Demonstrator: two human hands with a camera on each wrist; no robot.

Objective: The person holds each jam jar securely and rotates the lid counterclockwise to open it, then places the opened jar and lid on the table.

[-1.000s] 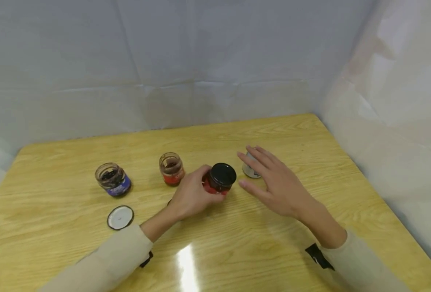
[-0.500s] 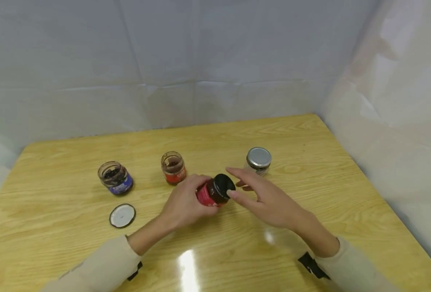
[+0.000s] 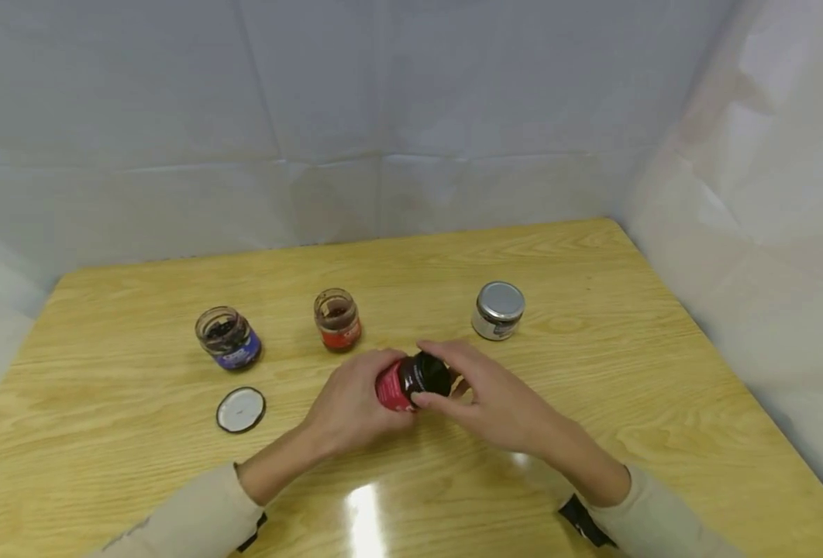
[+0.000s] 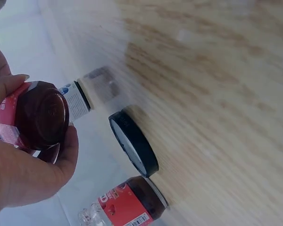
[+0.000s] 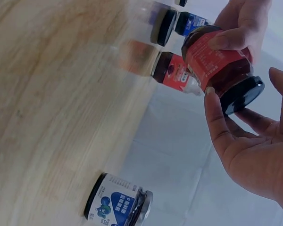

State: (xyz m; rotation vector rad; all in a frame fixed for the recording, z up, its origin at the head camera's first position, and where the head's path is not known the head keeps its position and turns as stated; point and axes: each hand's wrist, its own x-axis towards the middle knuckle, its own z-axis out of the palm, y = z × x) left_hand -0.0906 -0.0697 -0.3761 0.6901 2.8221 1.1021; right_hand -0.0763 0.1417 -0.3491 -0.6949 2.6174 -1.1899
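Note:
My left hand [image 3: 356, 403] grips a jam jar [image 3: 392, 386] with a red label, lifted above the table and tilted with its top to the right. The left wrist view shows the dark base of this jar [image 4: 45, 115] between thumb and fingers. My right hand [image 3: 498, 395] curls round the jar's black lid [image 3: 434, 375], thumb on the near side and forefinger over the far side. Seen from the right wrist, fingertips touch the jar beside the lid [image 5: 244, 95], while one digit stands slightly apart from it.
Behind stand two lidless jars, one blue-labelled [image 3: 233, 341] and one red-labelled [image 3: 339, 322]. A silver-lidded jar [image 3: 498, 310] stands at right on the wooden table [image 3: 593, 364]. One loose lid [image 3: 240, 409] lies at left; another black-edged lid [image 4: 134, 143] shows in the left wrist view.
My left hand has brought the red-labelled jar nearer and tilted it over to the right. My right hand has come from near the silver-lidded jar to the black lid.

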